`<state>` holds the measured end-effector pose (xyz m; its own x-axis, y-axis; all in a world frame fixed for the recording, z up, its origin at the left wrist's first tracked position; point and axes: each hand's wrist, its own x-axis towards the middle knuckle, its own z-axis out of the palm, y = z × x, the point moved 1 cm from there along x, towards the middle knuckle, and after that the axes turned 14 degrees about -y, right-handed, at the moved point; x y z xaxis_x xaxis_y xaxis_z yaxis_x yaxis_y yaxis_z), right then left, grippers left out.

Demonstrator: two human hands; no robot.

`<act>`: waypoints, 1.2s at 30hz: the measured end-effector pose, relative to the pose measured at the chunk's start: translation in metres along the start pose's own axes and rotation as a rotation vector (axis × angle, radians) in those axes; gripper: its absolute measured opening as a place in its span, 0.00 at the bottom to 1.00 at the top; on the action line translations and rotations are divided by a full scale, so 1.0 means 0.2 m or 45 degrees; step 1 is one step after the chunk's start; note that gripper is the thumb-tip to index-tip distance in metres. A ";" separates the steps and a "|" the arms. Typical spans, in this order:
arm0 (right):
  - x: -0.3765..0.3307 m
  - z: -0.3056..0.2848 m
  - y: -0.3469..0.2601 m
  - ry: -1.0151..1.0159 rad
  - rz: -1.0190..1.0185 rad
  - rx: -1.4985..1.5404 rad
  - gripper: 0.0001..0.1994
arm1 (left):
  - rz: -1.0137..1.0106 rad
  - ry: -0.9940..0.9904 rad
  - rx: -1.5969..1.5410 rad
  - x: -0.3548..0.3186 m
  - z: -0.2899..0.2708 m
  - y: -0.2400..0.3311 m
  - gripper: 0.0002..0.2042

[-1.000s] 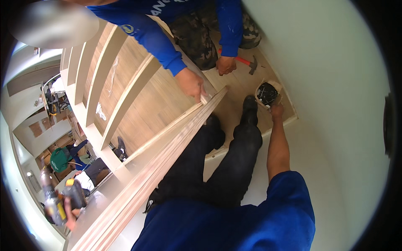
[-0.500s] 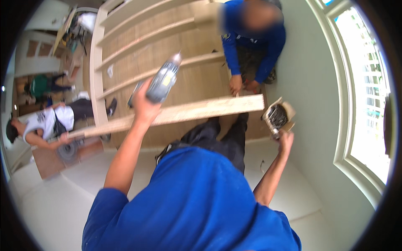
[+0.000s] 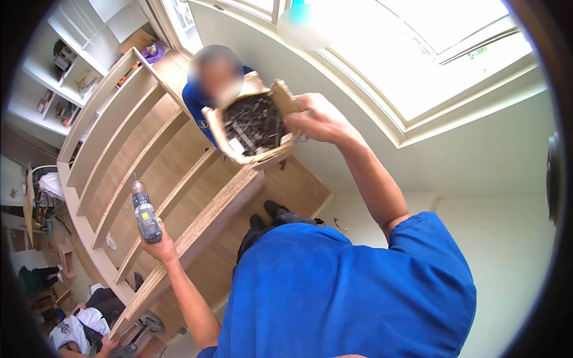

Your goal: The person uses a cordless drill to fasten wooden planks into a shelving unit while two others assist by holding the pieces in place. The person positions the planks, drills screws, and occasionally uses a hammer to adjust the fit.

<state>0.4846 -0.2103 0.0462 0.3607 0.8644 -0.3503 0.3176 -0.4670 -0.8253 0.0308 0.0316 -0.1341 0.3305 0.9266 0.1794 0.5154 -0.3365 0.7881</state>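
My left hand (image 3: pixel 160 246) is closed around the grip of a grey cordless drill (image 3: pixel 147 218), its bit pointing away from me over a wooden frame. In my right hand (image 3: pixel 316 118) is the edge of a torn cardboard box (image 3: pixel 285 98), raised at the far middle. Dark, thin fasteners that look like screws (image 3: pixel 253 122) fill it. Below the box, a long wooden board (image 3: pixel 209 222) runs from near my left forearm up to the right. The wooden frame (image 3: pixel 122 128) with several slats lies beyond the board.
A co-worker in blue (image 3: pixel 197 110) is behind the box, partly hidden by it. At the lower left another person in a white top (image 3: pixel 89 322) has a hand by the board's end. A window (image 3: pixel 412 71) and pale wall rise at right; shelves (image 3: pixel 77 65) stand far left.
My right hand has lifted the box of screws up and to the left, in front of the co-worker. The drill stays in my left hand. The view has turned, so the board looks steeper.
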 end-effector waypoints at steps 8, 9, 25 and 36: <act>0.43 0.29 -0.37 -0.705 -0.422 -0.213 0.12 | -0.030 0.469 0.266 0.14 -0.28 0.37 0.21; 0.43 0.31 -0.33 -0.746 -0.397 -0.174 0.11 | 0.146 0.528 0.062 0.16 -0.30 0.69 0.19; 0.74 1.49 -1.07 -1.516 -0.677 -0.478 0.18 | -0.825 1.421 -0.013 -1.33 -0.37 0.76 0.13; 0.74 2.50 -1.18 -1.732 -0.675 -0.522 0.16 | -0.999 1.327 -0.356 -1.73 -0.16 0.12 0.13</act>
<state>0.0243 0.1213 -0.0315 -0.8572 0.3466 -0.3808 0.4442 0.1239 -0.8873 -0.0953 -0.2912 -0.1580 -0.7964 0.5947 -0.1100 0.0698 0.2711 0.9600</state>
